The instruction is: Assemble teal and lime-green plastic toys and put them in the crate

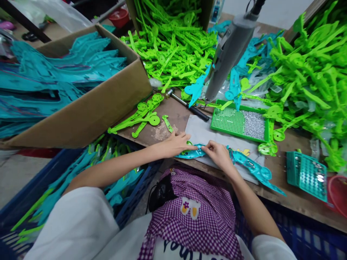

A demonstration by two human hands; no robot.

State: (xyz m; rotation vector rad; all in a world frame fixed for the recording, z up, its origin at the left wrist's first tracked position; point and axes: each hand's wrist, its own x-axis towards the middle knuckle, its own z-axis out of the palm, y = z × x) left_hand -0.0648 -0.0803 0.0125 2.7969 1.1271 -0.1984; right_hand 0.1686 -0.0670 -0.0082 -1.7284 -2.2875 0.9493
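A long turquoise plastic part (251, 166) lies on a grey cloth (195, 124) at the table's front edge, with a small green piece set in its left end. My left hand (176, 144) holds that left end, thumb and fingers lying across it around the green piece. Close by, my right hand (218, 153) is pinched at the part's middle, fingertips pressed together on it. Whatever sits between those fingertips is too small to make out. Behind the hands is a green tray (230, 122) with a perforated grid and many small metal pieces.
A grey electric screwdriver (229, 54) hangs above the tray. A hammer (187, 104) lies left of it. Green plastic parts (173, 50) are heaped behind, more at right. A cardboard box (108, 97) of turquoise parts stands left. Turquoise baskets (306, 175) and a red bowl (338, 193) sit right.
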